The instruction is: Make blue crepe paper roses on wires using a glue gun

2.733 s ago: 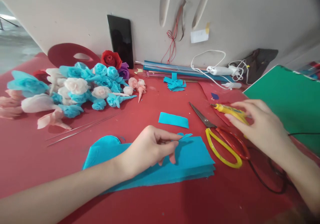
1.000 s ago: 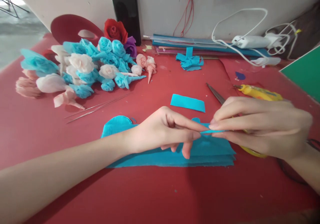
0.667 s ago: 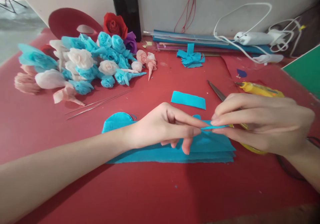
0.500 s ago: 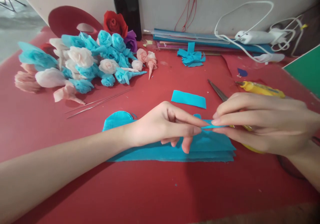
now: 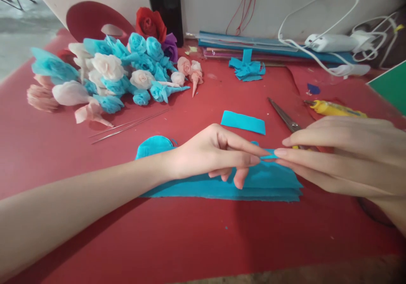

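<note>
Between my two hands runs a thin, narrow strip of blue crepe paper (image 5: 268, 157). My left hand (image 5: 222, 153) pinches its left end between thumb and index finger, the other fingers curled below. At the other end, the fingertips of my right hand (image 5: 336, 153) close on the strip. Under both hands lie folded layers of blue crepe paper (image 5: 272, 184), with a rounded blue piece (image 5: 155, 144) at the left end. A small blue paper rectangle (image 5: 243, 122) rests just beyond my hands. Scissors (image 5: 285, 117) lie partly hidden behind my right hand.
Blue, white and pink paper flowers (image 5: 108, 68) are heaped at the back left, with thin wires (image 5: 130, 127) before them. A bundle of blue strips (image 5: 247, 67), a yellow glue gun (image 5: 338, 108) and a white power adapter with cables (image 5: 331, 43) are at the back and right.
My right fingers have shifted on the strip, and less of it shows between my hands. The left hand keeps its pinch. The whole view has moved slightly.
</note>
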A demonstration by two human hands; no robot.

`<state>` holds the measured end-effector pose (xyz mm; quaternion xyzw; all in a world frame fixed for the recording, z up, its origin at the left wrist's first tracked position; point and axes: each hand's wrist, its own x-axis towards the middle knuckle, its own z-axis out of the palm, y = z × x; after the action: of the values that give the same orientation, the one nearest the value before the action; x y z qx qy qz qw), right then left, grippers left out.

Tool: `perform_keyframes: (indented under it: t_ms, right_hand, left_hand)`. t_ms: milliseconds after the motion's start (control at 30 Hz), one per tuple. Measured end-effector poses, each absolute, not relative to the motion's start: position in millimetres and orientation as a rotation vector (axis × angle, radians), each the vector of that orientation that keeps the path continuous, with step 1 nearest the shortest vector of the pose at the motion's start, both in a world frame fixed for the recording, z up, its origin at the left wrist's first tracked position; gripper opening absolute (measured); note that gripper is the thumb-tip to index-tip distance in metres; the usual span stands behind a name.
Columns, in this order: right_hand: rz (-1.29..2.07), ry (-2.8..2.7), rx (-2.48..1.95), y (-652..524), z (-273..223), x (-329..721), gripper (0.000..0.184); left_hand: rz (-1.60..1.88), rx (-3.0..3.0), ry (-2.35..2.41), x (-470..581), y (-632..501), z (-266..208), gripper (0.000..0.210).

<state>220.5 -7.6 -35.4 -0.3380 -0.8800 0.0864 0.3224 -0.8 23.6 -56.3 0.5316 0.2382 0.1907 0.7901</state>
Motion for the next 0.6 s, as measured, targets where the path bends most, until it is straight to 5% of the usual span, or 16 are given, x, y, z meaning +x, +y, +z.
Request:
perform_keyframes:
  t_ms: [233,600]
  right_hand:
    - [-0.416,-2.604,-0.524,-3.5,-25.3,218.2,0.013]
    - [-0.288,-2.607,-0.666,-5.7,-34.2,215.4,0.024]
  left_hand:
    - [0.399,1.166,0.541,-1.6,22.7,-54.7,0.022]
    - [0.403,1.164,0.571,0.0,21.9,-56.4,0.022]
